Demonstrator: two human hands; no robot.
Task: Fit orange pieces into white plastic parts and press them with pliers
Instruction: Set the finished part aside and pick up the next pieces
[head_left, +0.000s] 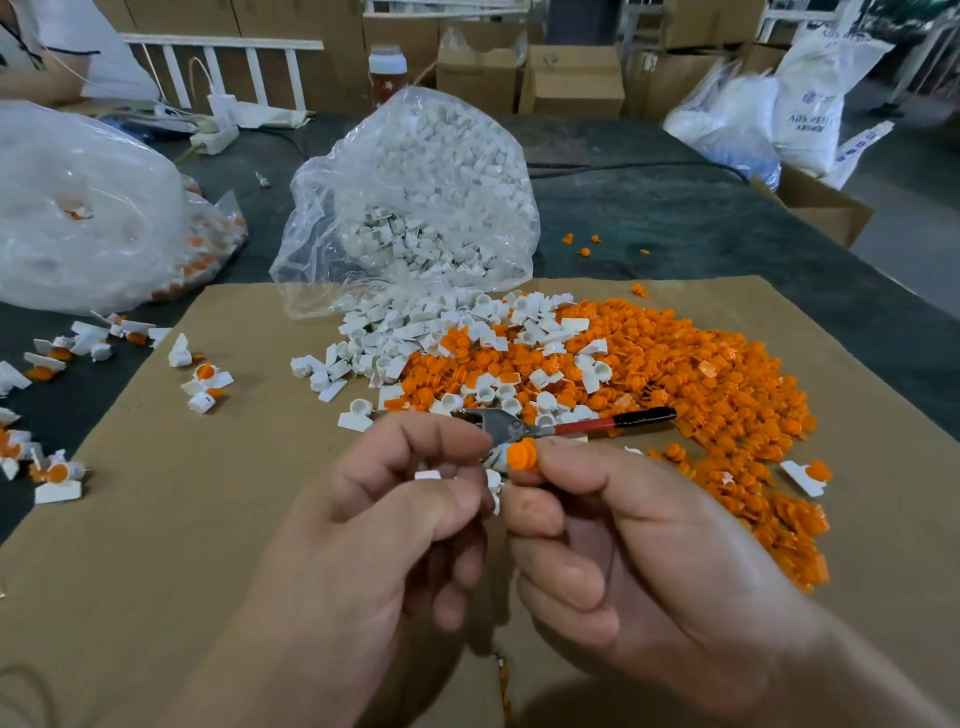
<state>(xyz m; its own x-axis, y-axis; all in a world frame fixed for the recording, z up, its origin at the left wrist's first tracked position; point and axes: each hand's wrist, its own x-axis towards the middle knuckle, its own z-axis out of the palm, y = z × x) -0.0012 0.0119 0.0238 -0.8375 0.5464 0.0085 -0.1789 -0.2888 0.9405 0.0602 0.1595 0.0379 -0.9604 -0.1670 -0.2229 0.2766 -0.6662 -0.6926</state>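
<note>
— Which step here?

— Fitting, by the look of it. Pinches a white plastic part (493, 480) in the curled fingers of the left hand (395, 499), just at nine o'clock of centre, mostly hidden by fingertips. Pinches one orange piece (522, 453) between thumb and forefinger of the right hand (613, 540), at one o'clock of the white part and right against it. Cannot tell whether seated yet.

— And the pliers?

— Lying untouched on the cardboard sheet (182, 519): pliers (592, 425) at twelve o'clock of the hands, jaws toward nine, red-and-black handles toward three. Beyond, at two o'clock, a heap of orange pieces (701, 374). At twelve, a clear bag (415, 208) spilling white parts. At ten, a few finished pairs (208, 382).

— Next move?

— Probably calls for pushing the orange piece squarely into the white socket, then freeing the right hand to take up the pliers and squeeze. Needs straight alignment first.
</note>
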